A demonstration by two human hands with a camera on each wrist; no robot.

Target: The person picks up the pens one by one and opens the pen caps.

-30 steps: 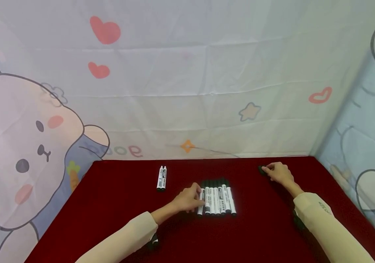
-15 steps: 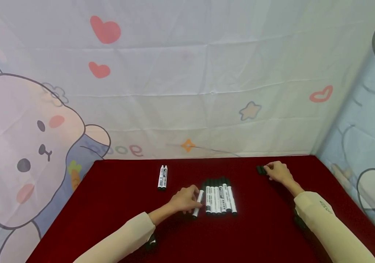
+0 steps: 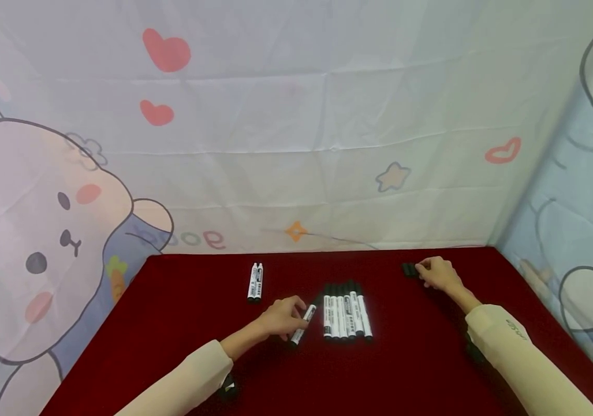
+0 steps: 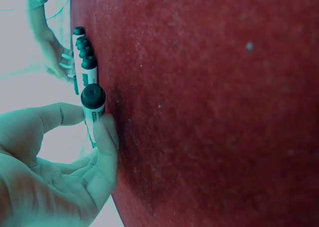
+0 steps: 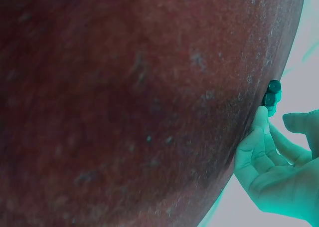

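Observation:
My left hand (image 3: pixel 282 318) pinches a white whiteboard marker (image 3: pixel 298 333) between thumb and fingers, tilted over the red cloth. Its black near end (image 4: pixel 93 94) faces the camera in the left wrist view. Just right of it lies a row of several white markers (image 3: pixel 345 316), side by side, black caps pointing away. At the back right, the fingertips of my right hand (image 3: pixel 436 273) are right beside small black pieces (image 3: pixel 407 270) that look like marker caps. In the right wrist view the thumb stands apart from the fingers, and one fingertip meets the black pieces (image 5: pixel 271 95).
Two white markers (image 3: pixel 256 283) without caps lie together at the back left. The red cloth (image 3: pixel 379 375) covers the table up to a printed fabric wall (image 3: pixel 275 144). Dark wrist gear (image 3: pixel 227 386) shows under the left sleeve.
My left hand has drawn one marker away from the row's left end, toward the left and nearer, tilting it. The black pieces by my right hand have shifted slightly left and show more.

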